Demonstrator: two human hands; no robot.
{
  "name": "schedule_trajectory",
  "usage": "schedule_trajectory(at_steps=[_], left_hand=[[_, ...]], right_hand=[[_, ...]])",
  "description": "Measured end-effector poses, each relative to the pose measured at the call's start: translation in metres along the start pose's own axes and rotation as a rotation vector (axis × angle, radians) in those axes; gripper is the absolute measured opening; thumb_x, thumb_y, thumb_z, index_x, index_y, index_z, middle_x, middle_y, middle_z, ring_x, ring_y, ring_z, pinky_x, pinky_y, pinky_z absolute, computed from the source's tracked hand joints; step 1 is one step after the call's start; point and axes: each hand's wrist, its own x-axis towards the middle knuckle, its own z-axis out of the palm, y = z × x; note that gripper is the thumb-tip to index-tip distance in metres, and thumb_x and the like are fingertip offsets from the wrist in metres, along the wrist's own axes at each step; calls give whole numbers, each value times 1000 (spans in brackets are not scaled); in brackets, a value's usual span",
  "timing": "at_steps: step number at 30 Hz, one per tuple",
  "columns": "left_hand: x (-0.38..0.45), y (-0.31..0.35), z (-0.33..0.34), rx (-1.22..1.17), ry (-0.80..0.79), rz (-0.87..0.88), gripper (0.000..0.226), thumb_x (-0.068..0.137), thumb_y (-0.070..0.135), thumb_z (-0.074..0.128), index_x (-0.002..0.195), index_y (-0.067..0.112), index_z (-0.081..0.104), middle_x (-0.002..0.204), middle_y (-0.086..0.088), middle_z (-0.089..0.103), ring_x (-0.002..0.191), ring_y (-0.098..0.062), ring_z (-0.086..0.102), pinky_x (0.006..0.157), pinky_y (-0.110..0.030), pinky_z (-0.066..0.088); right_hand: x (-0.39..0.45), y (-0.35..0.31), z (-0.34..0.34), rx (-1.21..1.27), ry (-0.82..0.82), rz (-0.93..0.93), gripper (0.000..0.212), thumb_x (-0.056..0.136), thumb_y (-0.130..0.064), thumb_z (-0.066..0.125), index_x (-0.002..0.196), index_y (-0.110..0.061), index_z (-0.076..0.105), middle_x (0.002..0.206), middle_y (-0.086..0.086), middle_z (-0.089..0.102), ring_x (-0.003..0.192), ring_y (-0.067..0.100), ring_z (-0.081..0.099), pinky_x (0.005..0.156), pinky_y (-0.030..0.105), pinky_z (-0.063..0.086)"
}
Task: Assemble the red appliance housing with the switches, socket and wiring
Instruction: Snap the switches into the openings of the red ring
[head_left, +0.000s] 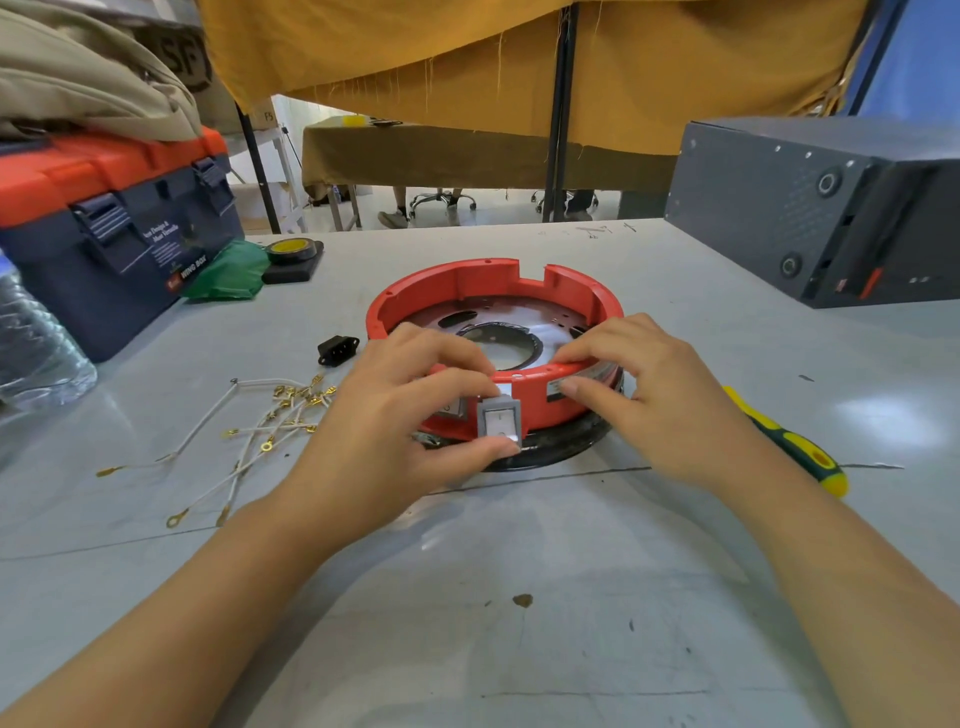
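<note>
Two bare forearms, no sleeves in view from the bottom corners up to the wrists. No watch, bracelet, ring or glove on the left hand (395, 415) or the right hand (660, 395). Short, plain fingernails, unpainted, trimmed close to the fingertips. Nothing else of the body in view.

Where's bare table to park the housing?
Free: near edge between the forearms, and right of the red housing between the screwdriver and grey box. Crowded: left, with wires, socket, toolbox.
</note>
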Motion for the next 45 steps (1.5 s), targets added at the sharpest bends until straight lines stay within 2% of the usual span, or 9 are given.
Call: schedule_trajectory(at_steps=[5,14,23,27,33,35,39,45], left_hand=[[-2,-3,5,52,-21,3,44,78,48,56,101,14,71,107,-3,62,102,-12,48,83,-27,40],[0,-3,17,41,49,48,39,79,45,60,100,13,70,108,-4,62,103,-12,48,85,-33,42],[-1,-1,20,-29,83,17,39,78,43,63,101,12,71,108,-2,61,102,-13,51,83,-39,48],[-3,-1,16,-162,57,-73,37,76,45,63,102,19,70,112,6,56,106,-14,54,85,-41,49],[-3,-3,15,-203,19,-122,31,74,51,62,102,35,61,114,14,53,111,-7,50,92,-32,45],[-3,-2,16,-209,16,-126,32,74,51,61,102,34,62,114,16,52,111,-4,49,94,-32,44],[-4,-1,17,-199,15,-115,36,74,48,63,99,23,70,115,10,54,113,-13,49,95,-47,42],[-3,3,18,-161,16,-124,39,74,49,61,100,21,69,116,8,54,113,-12,47,97,-46,40]], right_hand=[[-1,-2,-1,32,-17,60,10,85,-32,63,93,-26,62,99,-9,61,103,9,45,90,23,34],[-2,-5,-1,2,-29,62,17,82,-42,57,88,-26,58,94,-9,58,99,12,45,92,32,37],[-2,-6,-1,10,-24,70,16,84,-40,58,86,-25,58,93,-9,59,97,12,44,90,31,36],[-2,-6,-2,11,-31,81,20,83,-43,56,88,-24,59,93,-9,58,96,11,44,89,29,36],[-2,-6,-4,27,-36,92,21,81,-44,56,87,-24,59,95,-7,60,98,12,45,88,27,35],[-2,-6,-4,32,-32,94,22,81,-44,55,87,-23,60,95,-7,60,98,12,45,88,27,35],[-2,-5,-3,26,-22,87,19,84,-39,59,88,-21,62,94,-6,61,97,12,46,89,29,36],[-2,-4,-3,24,-23,82,16,83,-41,58,85,-25,59,93,-7,61,95,11,45,85,25,34]])
